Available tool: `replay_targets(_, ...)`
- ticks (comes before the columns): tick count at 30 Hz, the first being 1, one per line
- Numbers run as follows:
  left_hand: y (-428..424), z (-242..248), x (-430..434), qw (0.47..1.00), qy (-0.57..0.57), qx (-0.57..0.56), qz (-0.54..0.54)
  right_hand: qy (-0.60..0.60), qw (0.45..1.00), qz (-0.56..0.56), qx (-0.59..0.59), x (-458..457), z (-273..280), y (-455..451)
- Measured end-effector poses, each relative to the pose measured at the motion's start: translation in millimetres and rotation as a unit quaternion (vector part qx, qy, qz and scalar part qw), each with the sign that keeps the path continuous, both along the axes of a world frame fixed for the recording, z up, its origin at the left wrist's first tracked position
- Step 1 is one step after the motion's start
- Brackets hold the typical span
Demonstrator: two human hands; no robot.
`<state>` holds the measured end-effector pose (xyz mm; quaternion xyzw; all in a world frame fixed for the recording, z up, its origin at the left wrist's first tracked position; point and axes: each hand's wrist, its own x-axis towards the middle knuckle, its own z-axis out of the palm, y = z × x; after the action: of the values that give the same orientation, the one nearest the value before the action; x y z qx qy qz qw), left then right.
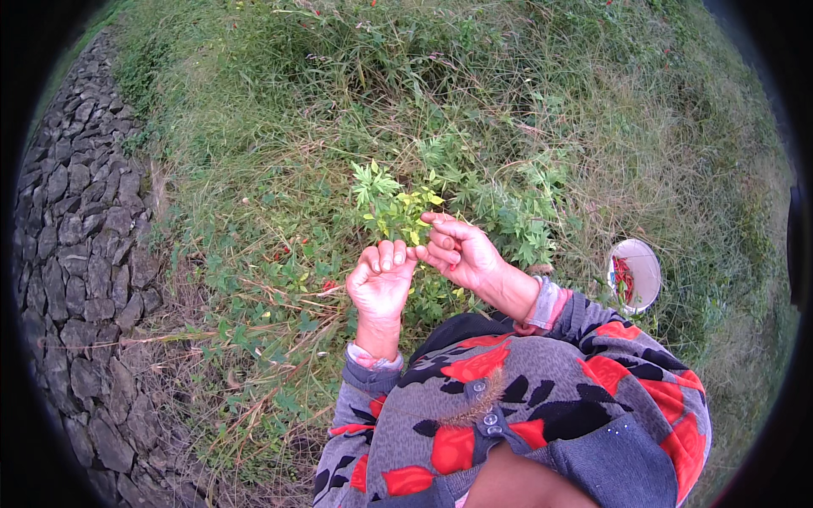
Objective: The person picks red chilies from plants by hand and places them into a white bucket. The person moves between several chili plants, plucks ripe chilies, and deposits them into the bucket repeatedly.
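My left hand [384, 276] is raised with curled fingers at the near side of a leafy plant with yellow-green leaves [406, 209]. A bit of red shows behind its fingertips. My right hand [463, 251] is just to the right, its thumb tip close to or touching the left hand's fingertips. Something small and red, like a chili pepper [453, 267], shows under its curled fingers. More red peppers [329, 286] show low in the foliage left of my left hand. What the left fingertips pinch, if anything, is hidden.
A white bucket [646, 273] with red peppers [622, 279] inside stands in the grass at the right. A stone-paved slope or wall [82, 254] runs along the left. Tall grass [381, 76] and weeds surround the plant, with dry stalks at the lower left.
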<state>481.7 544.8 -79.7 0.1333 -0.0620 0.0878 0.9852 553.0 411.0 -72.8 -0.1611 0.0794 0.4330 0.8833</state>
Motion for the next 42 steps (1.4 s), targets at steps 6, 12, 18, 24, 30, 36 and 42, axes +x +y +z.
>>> replay_targets(6, -2.1, 1.7, -0.7, 1.0, 0.003, -0.006, 0.001, 0.0, 1.0, -0.002, 0.007, -0.6, -2.3, -0.8)
replay_targets(12, -3.1, 1.6, -2.9, 1.0, 0.009, -0.007, 0.002, 0.016, 1.0, -0.002, -0.001, -3.0, 1.9, -1.6)
replay_targets(18, -5.1, 1.8, -2.7, 1.0, 0.004, -0.006, -0.001, 0.015, 1.0, -0.002, 0.007, -2.9, 1.3, -3.9)
replay_targets(24, -6.8, -0.3, -3.4, 1.0, 0.003, -0.01, -0.004, 0.013, 1.0, -0.004, 0.004, -3.6, 0.3, -6.5)
replay_targets(30, -7.4, -1.1, -3.1, 1.0, 0.013, -0.005, -0.001, 0.014, 1.0, -0.004, 0.008, -3.8, -1.1, -6.4)
replay_targets(36, -6.7, -2.1, -2.3, 1.0, 0.02, -0.01, -0.001, 0.022, 1.0, -0.007, -0.005, -2.8, 0.7, -5.7)
replay_targets(42, -5.8, -3.3, -1.3, 1.0, 0.009, -0.01, 0.0, 0.025, 1.0, -0.01, -0.016, -2.4, 1.5, -4.3)
